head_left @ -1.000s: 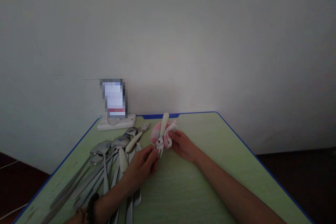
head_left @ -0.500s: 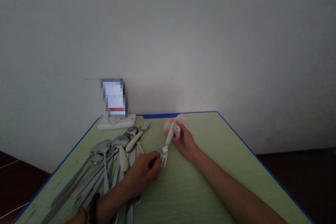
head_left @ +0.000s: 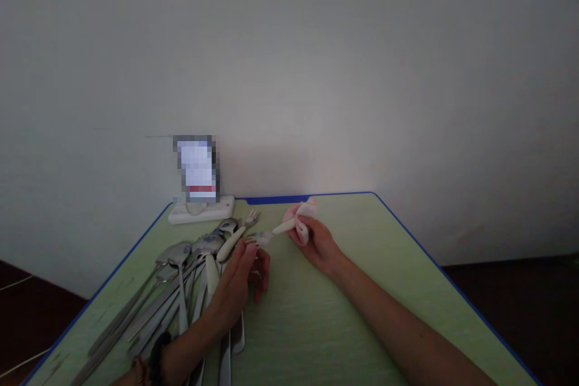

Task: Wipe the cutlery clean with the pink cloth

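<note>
One fork (head_left: 277, 229), apparently mid-wipe, likely needs steadying next: right hand (head_left: 320, 245) pinches it in cloth (head_left: 293, 213), left hand (head_left: 236, 283) loosely spread-fingered.

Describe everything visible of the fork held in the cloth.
The fork has a smooth, cream-coloured, plastic-looking handle and a shiny, metal-looking head, blurred here. It is held above the table, its tines pointing toward the left hand. The pink-and-white cloth, pinched in the right hand, wraps and hides the handle's end. Whether the left fingers touch the tines is unclear.
</note>
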{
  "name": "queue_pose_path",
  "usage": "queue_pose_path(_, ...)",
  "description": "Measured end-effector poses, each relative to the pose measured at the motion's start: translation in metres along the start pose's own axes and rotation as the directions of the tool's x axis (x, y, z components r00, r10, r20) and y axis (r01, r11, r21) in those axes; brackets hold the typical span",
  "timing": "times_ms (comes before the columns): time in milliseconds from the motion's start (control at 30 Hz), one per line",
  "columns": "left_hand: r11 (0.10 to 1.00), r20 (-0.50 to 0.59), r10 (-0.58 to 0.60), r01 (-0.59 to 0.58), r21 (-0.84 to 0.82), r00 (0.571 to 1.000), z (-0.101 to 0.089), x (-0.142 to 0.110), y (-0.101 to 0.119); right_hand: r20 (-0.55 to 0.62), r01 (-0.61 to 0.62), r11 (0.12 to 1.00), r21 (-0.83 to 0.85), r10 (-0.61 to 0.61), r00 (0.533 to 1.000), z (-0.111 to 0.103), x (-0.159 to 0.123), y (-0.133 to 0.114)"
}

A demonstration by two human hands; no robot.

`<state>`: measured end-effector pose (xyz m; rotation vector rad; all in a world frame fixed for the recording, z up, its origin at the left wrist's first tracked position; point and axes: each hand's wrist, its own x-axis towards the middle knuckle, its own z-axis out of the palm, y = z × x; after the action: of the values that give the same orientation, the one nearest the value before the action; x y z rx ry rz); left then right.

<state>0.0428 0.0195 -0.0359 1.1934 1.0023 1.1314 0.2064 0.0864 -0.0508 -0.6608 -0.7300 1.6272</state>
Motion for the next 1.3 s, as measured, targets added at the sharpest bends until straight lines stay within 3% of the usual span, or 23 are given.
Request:
queue_pose_path(100,0.997,0.013,0.006,-0.007,0.081,1.000,0.000,0.001,-0.001,0.042,-0.064,0.997,0.034,0.063,0.997,0.002,-0.005,0.000)
queue_pose_path(300,0.995,0.038,-0.006,0.003,0.098,0.999,-0.003,0.003,-0.009,0.295,-0.185,0.963,-0.194,0.237,0.926,0.001,-0.016,-0.008)
queue_pose_path(467,0.989,0.079,0.001,-0.013,0.147,0.997,-0.004,0.003,-0.011,0.336,-0.166,0.949,-0.269,0.254,0.907,-0.006,-0.013,-0.003)
queue_pose_path(667,0.975,0.020,0.098,-0.100,0.198,0.995,-0.003,0.001,-0.005,0.243,-0.165,0.959,-0.232,0.221,0.944,-0.003,-0.012,0.001)
queue_pose_path(800,0.964,-0.019,0.170,-0.162,0.211,0.985,-0.005,-0.001,-0.004,0.063,-0.123,0.991,-0.051,0.126,0.990,-0.001,-0.008,0.001)
queue_pose_path(900,0.969,-0.042,0.185,-0.175,0.176,0.982,-0.006,-0.001,-0.006,-0.012,-0.096,0.992,0.085,0.097,0.995,-0.001,-0.005,0.000)
queue_pose_path(1133,0.968,-0.069,0.198,-0.184,0.170,0.978,-0.003,0.000,-0.005,0.112,-0.211,0.968,0.137,0.197,0.974,-0.003,-0.006,-0.004)
queue_pose_path(1300,0.993,0.003,0.111,-0.111,0.041,0.994,0.000,-0.001,-0.004,0.062,-0.201,0.963,0.182,0.192,0.979,-0.005,-0.002,-0.001)
